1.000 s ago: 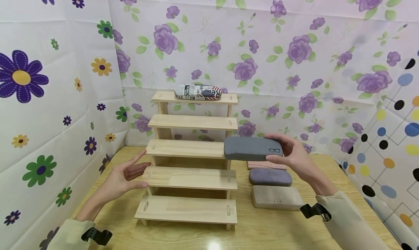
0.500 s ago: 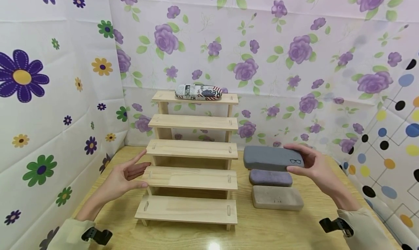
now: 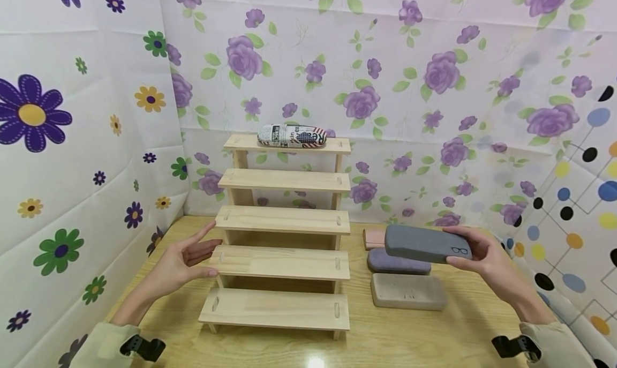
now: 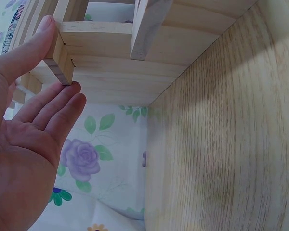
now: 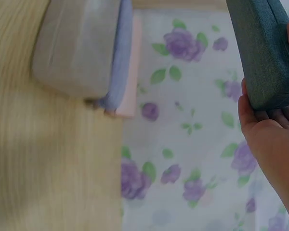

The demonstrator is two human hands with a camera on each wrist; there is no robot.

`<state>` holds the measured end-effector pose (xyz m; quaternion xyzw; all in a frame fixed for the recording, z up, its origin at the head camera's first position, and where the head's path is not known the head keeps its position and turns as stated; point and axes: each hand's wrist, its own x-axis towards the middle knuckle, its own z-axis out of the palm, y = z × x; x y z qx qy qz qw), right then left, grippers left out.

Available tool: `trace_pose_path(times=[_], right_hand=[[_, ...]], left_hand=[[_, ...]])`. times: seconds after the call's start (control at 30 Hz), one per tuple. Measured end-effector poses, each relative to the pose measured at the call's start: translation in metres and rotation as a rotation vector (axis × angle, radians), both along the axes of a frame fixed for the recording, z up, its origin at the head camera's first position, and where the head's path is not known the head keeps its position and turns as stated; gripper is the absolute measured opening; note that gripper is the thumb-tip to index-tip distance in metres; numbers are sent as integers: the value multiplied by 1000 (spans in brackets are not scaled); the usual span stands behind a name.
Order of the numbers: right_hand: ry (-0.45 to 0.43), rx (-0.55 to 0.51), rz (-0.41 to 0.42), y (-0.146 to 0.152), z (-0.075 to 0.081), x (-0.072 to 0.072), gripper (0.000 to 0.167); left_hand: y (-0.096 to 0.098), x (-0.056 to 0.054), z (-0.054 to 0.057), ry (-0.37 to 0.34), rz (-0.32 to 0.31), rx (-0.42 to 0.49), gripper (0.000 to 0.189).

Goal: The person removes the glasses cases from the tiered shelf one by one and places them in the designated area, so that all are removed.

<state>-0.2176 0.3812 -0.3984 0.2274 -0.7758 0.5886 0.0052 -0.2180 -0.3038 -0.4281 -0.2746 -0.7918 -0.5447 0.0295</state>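
In the head view, my right hand [image 3: 487, 258] grips a blue-grey glasses case [image 3: 424, 243] by its right end. A small glasses outline marks its front. The case is raised and tilted, its left end higher, and partly covers the purple glasses case [image 3: 397, 262]. In the right wrist view, fingers curl round the end of the held glasses case [image 5: 265, 57]. My left hand [image 3: 180, 263] holds the left end of a board on a stepped wooden rack [image 3: 279, 262]. The left wrist view has its thumb [image 4: 45, 29] on one edge of that board and the fingertips at the opposite edge.
A beige case [image 3: 408, 291] lies in front of the purple one, with a pink case [image 3: 373, 238] behind. On the rack's top shelf rests a newspaper-print case [image 3: 291, 136]. Flowered sheets [image 3: 395, 89] line the back and sides of the wooden table [image 3: 400, 338].
My right hand has carried the blue-grey glasses case rightward and down from beside the rack, and the case has tilted. The pink case shows again behind it. My left hand stays put.
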Motion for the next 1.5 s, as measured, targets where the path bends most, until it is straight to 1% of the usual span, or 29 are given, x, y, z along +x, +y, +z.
trace_pose_path(times=[0.2, 0.47, 0.63, 0.77, 0.93, 1.07, 1.23, 1.37, 1.5], right_hand=[[-24, -21, -40, 23, -14, -3, 62], [-60, 13, -95, 58, -33, -10, 60], [-76, 19, -145, 80, -47, -14, 58], [-107, 28, -197, 97, -58, -17, 56], [-138, 106, -280, 113, -68, -18, 57], [-166, 166, -328, 121, -77, -21, 58], [-209, 208, -363, 127, -86, -26, 59], [-237, 255, -378, 130, -92, -30, 65], [-244, 296, -392, 131, -94, -33, 72]], left_hand=[[-1, -1, -1, -3, -2, 5, 104], [-1, -1, -1, 3, -1, 6, 105], [-1, -1, -1, 3, 0, 5, 104], [-1, 0, 0, 4, 0, 2, 104], [0, 0, 0, 4, -2, 2, 104], [0, 1, 0, 4, 3, -2, 104], [-1, 1, 0, -1, 15, -13, 104], [-1, 1, 1, -12, 17, -12, 104], [-1, 1, 1, -15, 10, -7, 104]])
